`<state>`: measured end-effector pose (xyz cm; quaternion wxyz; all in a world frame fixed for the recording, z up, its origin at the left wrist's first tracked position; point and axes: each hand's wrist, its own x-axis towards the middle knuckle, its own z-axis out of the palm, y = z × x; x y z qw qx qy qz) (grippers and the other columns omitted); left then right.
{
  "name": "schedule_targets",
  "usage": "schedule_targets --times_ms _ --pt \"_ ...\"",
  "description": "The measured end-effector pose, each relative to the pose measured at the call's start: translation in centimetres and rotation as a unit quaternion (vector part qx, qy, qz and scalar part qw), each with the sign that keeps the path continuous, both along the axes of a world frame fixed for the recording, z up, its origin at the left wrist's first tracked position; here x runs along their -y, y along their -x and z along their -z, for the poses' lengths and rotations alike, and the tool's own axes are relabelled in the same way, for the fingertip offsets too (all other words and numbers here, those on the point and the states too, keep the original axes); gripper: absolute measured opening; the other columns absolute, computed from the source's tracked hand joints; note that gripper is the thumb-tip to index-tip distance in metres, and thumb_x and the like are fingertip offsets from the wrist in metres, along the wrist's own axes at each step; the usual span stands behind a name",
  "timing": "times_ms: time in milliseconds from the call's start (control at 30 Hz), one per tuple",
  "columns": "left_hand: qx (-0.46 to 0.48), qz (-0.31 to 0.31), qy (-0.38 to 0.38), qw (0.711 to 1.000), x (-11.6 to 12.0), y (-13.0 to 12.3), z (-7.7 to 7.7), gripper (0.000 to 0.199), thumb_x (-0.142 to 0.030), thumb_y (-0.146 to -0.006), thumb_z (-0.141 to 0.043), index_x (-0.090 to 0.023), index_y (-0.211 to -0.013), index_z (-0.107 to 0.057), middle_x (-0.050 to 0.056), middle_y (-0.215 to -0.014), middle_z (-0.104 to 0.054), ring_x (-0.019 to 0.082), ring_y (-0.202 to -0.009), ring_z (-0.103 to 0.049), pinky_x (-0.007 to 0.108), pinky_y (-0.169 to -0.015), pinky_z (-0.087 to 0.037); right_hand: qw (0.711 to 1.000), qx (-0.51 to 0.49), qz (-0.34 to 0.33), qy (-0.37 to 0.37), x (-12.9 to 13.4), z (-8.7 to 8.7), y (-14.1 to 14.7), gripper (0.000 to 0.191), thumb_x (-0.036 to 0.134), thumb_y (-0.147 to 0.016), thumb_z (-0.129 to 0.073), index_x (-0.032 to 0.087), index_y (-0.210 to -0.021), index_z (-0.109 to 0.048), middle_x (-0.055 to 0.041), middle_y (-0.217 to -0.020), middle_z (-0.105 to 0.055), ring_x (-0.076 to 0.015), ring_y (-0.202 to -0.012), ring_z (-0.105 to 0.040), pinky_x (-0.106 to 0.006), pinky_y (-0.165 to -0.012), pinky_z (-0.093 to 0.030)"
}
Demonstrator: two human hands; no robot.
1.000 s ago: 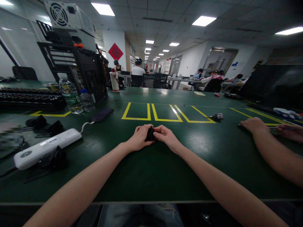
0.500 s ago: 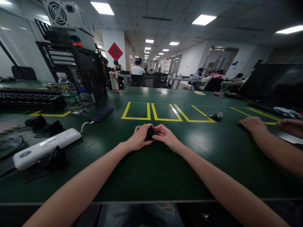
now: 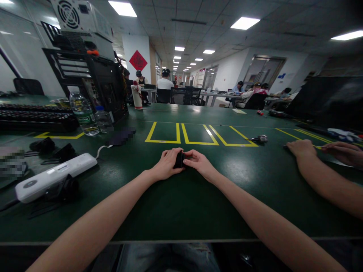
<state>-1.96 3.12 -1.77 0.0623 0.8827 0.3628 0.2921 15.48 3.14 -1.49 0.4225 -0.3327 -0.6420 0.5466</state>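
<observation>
Between my hands, low over the green table (image 3: 181, 211), is a small black block-shaped object (image 3: 179, 160). My left hand (image 3: 168, 164) is closed round its left side, thumb below and fingers over the top. From the other side, the fingertips and thumb of my right hand (image 3: 198, 162) pinch its right edge. Much of the object is hidden by my fingers, so its exact kind does not show. Yellow tape outlines (image 3: 163, 142) lie on the table just beyond my hands.
On the left are a white power strip (image 3: 56, 176), black parts (image 3: 65, 153), a water bottle (image 3: 83, 113) and an open computer case (image 3: 107, 88). At right, a co-worker's hands (image 3: 302, 148) hold a thin rod. A metal piece (image 3: 262, 138) lies by the tape.
My hands and the black object stay almost in place; my right fingertips shift very slightly. The co-worker's far hand moves left along the thin rod.
</observation>
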Motion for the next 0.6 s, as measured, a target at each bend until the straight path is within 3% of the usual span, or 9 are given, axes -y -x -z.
schedule_targets --times_ms 167,367,600 --pt "0.001 0.006 0.006 1.0 0.12 0.04 -0.13 0.057 -0.031 -0.072 -0.054 -0.021 -0.119 -0.023 0.008 -0.113 -0.042 0.023 -0.107 -0.041 0.041 -0.093 -0.024 1.0 -0.009 -0.007 -0.007 0.22 -0.14 -0.05 0.034 0.019 -0.058 -0.068 0.021 -0.087 -0.05 -0.0013 -0.095 -0.055 -0.0159 -0.09 -0.054 -0.035 -0.082 -0.042" --pt "0.005 0.002 0.001 1.0 0.01 0.01 -0.01 0.059 -0.033 -0.071 -0.056 -0.021 -0.119 -0.023 0.008 -0.112 -0.042 0.023 -0.107 -0.04 0.041 -0.092 -0.024 0.999 -0.015 0.021 0.023 0.34 0.02 0.25 0.024 0.031 -0.067 -0.06 0.021 -0.088 -0.052 -0.0013 -0.089 -0.055 -0.0129 -0.083 -0.054 -0.033 -0.079 -0.043" --pt "-0.001 0.001 0.002 1.0 0.0 0.05 0.01 0.059 -0.032 -0.071 -0.055 -0.021 -0.119 -0.023 0.008 -0.113 -0.042 0.023 -0.107 -0.04 0.041 -0.093 -0.024 0.999 0.008 0.022 0.03 -0.01 0.23 0.14 0.029 0.03 -0.067 -0.06 0.019 -0.094 -0.052 -0.0034 -0.094 -0.056 -0.0144 -0.085 -0.055 -0.036 -0.081 -0.043"
